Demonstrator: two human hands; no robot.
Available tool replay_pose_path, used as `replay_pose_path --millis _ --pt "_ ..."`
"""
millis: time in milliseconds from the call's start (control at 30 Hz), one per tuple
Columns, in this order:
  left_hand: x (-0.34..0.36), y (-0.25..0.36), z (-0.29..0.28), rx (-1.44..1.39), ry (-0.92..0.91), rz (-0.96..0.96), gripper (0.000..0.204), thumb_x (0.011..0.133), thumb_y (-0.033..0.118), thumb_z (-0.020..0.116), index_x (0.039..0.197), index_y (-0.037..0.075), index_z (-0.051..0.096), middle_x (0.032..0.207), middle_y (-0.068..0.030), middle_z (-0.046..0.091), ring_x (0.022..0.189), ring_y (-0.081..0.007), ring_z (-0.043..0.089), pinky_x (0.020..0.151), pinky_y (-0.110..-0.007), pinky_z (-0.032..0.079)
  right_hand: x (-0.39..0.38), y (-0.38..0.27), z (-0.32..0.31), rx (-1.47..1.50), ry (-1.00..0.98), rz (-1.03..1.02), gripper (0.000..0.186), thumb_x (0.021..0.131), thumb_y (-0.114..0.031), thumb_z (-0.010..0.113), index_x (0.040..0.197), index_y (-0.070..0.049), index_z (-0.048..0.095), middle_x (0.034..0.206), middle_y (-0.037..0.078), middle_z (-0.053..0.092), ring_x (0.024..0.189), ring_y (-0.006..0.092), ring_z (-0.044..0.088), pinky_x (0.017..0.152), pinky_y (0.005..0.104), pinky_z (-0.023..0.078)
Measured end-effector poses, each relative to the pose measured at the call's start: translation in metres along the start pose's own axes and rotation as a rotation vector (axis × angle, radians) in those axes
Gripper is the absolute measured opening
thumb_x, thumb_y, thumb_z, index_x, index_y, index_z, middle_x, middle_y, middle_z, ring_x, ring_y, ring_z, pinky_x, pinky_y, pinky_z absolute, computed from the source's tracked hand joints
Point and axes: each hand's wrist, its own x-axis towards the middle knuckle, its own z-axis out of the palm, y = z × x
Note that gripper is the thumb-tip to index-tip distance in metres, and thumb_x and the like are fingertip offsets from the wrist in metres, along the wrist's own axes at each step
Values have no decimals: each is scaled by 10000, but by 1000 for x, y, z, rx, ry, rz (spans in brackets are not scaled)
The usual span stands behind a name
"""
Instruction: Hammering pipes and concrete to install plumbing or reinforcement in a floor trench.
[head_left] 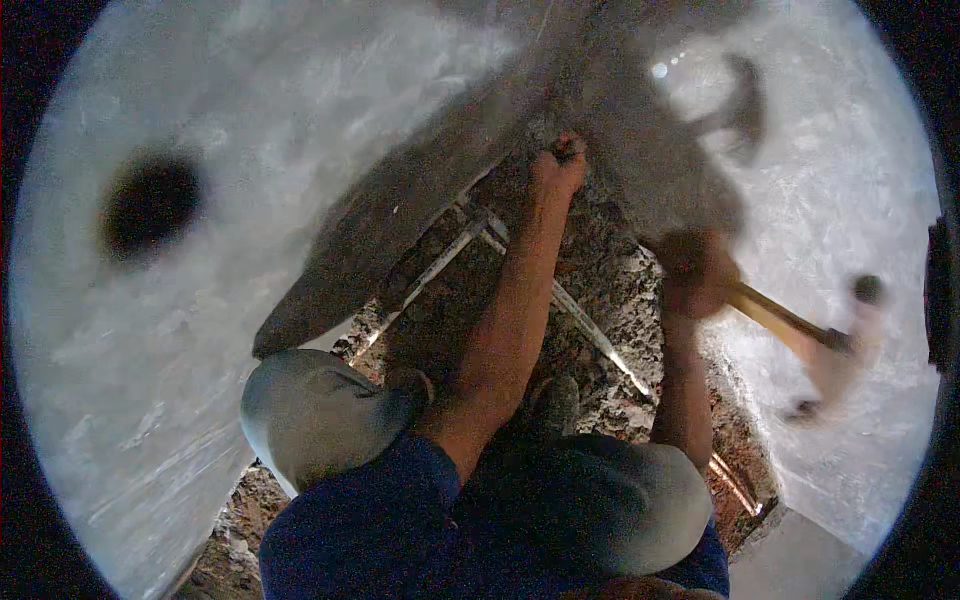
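Observation:
My left hand [560, 168] reaches far forward to the dark corner where the two pale walls meet. Its fingers are closed in a pinch, and whatever they hold is too dark and small to make out. Out to the right, my right hand [697, 272], smeared by motion, grips the wooden handle of a hammer [785, 318]. The hammer's head points to the right, blurred, in front of the right wall and well apart from my left hand. Shadows of my arms and the hammer fall across the walls.
Pale, smooth walls rise at the left [250, 130] and right [830, 190]. Between them lies rough, crumbly ground [440, 325] with light-coloured bars [603, 340] meeting in a V. A round dark spot [152, 205] marks the left wall. My bent knees [310, 415] are close below.

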Motion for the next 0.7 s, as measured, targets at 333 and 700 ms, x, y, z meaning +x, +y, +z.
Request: replay_pose_path --millis 333,700 --pt "47 29 3 -203 39 103 316 938 156 346 1193 -18 417 813 -142 490 673 -217 468 560 -372 431 -14 10 27 -840 -90 -444 215 842 -246 516 750 -55 484 603 29 454 512 156 418 471 379 402" --pt "-2 13 18 -129 -3 -43 388 964 301 292 1122 -39 395 687 -133 440 597 -216 417 530 -361 405 4 43 2 -1315 -325 -137 317 820 -232 553 963 51 548 684 149 532 675 220 508 612 400 413"
